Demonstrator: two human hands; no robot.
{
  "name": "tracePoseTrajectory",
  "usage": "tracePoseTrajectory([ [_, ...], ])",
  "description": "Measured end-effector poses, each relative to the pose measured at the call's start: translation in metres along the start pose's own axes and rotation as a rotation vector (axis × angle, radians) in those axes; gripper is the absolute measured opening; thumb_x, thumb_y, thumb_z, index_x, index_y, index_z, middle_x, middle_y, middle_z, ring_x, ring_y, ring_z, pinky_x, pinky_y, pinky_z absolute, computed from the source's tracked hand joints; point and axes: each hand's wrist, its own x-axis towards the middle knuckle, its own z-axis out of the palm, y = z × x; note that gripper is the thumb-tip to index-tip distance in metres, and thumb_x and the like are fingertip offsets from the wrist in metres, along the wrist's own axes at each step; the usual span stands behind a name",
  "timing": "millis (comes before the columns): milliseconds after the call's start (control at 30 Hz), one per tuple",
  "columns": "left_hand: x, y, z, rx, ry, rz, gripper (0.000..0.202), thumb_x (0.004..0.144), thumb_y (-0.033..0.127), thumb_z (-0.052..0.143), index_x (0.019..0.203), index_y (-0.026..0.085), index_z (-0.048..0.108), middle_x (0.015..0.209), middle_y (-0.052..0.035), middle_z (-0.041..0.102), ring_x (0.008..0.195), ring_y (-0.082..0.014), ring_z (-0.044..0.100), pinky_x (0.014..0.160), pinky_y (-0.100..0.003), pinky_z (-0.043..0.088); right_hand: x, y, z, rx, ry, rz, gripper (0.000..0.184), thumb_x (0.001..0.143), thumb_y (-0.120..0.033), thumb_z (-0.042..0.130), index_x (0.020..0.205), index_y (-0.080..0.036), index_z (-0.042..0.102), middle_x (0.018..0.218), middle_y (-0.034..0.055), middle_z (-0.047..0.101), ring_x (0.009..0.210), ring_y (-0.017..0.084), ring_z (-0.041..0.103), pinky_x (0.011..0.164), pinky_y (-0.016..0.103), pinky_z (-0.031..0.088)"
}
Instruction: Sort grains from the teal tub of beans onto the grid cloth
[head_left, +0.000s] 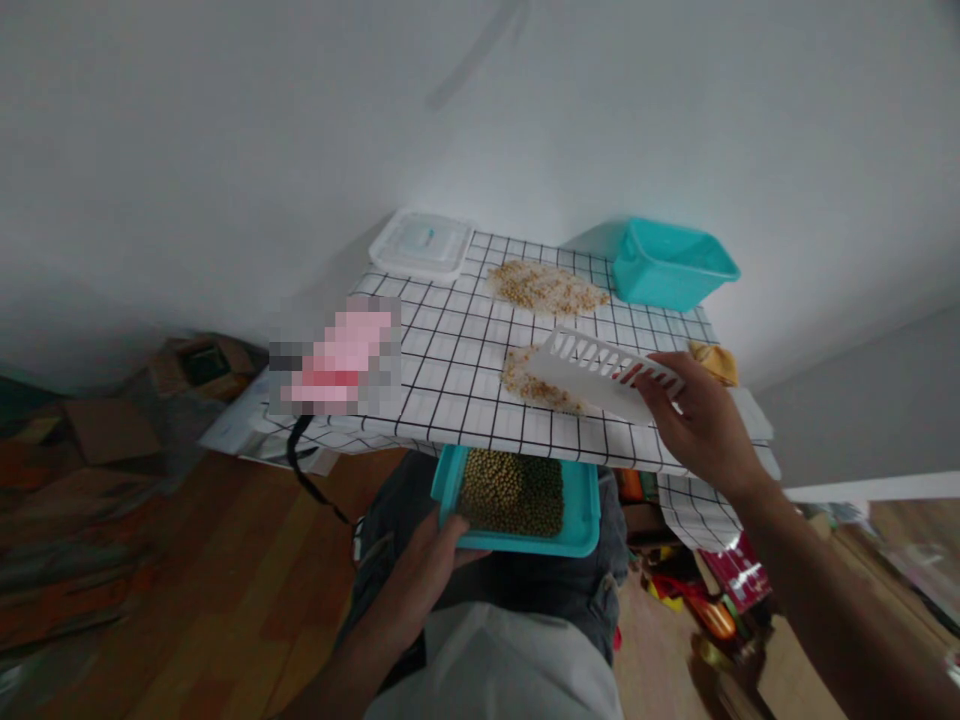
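My left hand (435, 540) is closed on the near-left rim of a teal plastic bin (590, 505) held over my lap, just below the table's front edge. Inside lie dried beans (517, 495), tan on the left and dark green on the right. My right hand (697, 415) grips a white slotted plastic panel (592, 380) by its right end, tilted low over the table. Beside the panel's left edge spreads a small pile of mixed pale grains and tan beans (517, 375), partly hidden by it. A larger similar pile (547, 288) lies farther back.
An upright teal bin (675, 265) stands at the back right of the checked tablecloth (450, 350), a yellow cloth (715, 362) near it. At the back left rests a white lid (422, 243). A blurred pink item (345, 350) lies at left; cardboard boxes (112, 440) stand on the floor.
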Motion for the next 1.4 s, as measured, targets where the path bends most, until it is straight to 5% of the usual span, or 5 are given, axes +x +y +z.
tracePoseTrajectory([
  [733, 0.012, -0.02, -0.011, 0.007, -0.1, 0.036, 0.017, 0.087, 0.025, 0.05, 0.096, 0.015, 0.061, 0.103, -0.006, 0.066, 0.099, -0.0207, 0.065, 0.092, -0.038, 0.056, -0.021, -0.006, -0.003, 0.008, -0.034, 0.056, 0.021, 0.09, -0.035, 0.053, 0.107, -0.022, 0.058, 0.09, 0.0051, 0.067, 0.072, 0.019, 0.062, 0.057, 0.029, 0.051],
  [1133, 0.007, -0.015, -0.008, -0.004, -0.114, 0.063, 0.016, 0.086, 0.028, 0.053, 0.088, 0.016, 0.063, 0.094, -0.004, 0.067, 0.1, -0.022, 0.065, 0.088, -0.034, 0.057, -0.051, 0.011, -0.027, -0.046, -0.056, 0.073, 0.02, 0.088, -0.03, 0.057, 0.108, -0.025, 0.058, 0.092, 0.0041, 0.066, 0.077, 0.019, 0.063, 0.061, 0.03, 0.052],
  [1400, 0.007, -0.015, -0.001, -0.014, -0.123, 0.05, 0.021, 0.086, 0.029, 0.053, 0.097, 0.015, 0.063, 0.108, -0.0068, 0.066, 0.099, -0.0224, 0.066, 0.089, -0.037, 0.057, -0.054, 0.001, -0.013, 0.035, -0.12, 0.085, 0.017, 0.09, -0.03, 0.055, 0.106, -0.025, 0.057, 0.089, 0.0022, 0.065, 0.073, 0.016, 0.061, 0.057, 0.025, 0.049],
])
